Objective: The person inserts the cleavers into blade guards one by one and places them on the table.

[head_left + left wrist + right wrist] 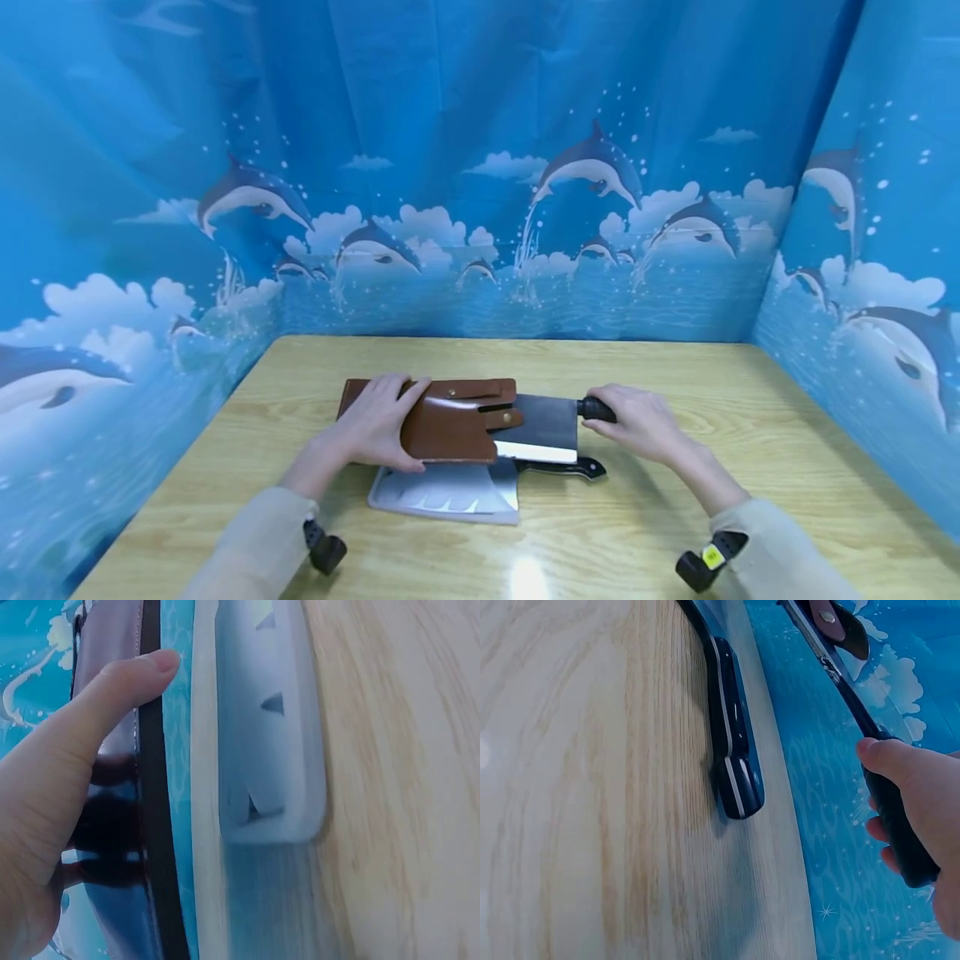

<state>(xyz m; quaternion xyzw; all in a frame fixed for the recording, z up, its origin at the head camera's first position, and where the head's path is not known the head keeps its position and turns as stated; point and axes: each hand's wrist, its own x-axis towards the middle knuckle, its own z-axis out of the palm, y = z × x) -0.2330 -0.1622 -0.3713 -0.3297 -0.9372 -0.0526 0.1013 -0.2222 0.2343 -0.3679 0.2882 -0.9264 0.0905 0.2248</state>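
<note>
My left hand (382,421) grips a brown leather knife sheath (453,433) across its width, thumb at the near edge. From the sheath's right end sticks the broad blade (543,425) of a cleaver; the rest of that blade is hidden inside. My right hand (637,421) holds the cleaver's black handle (900,825), fingers wrapped round it in the right wrist view. Both cleaver and sheath are raised above the table. Below them lies a second knife, its black riveted handle (562,469) pointing right and its blade in a whitish plastic guard (442,493).
The pale wooden table (600,542) ends at a blue curtain (480,167) printed with dolphins, which stands behind it and on both sides. The guarded knife lies just on the near side of the sheath. Light glares on the table's front.
</note>
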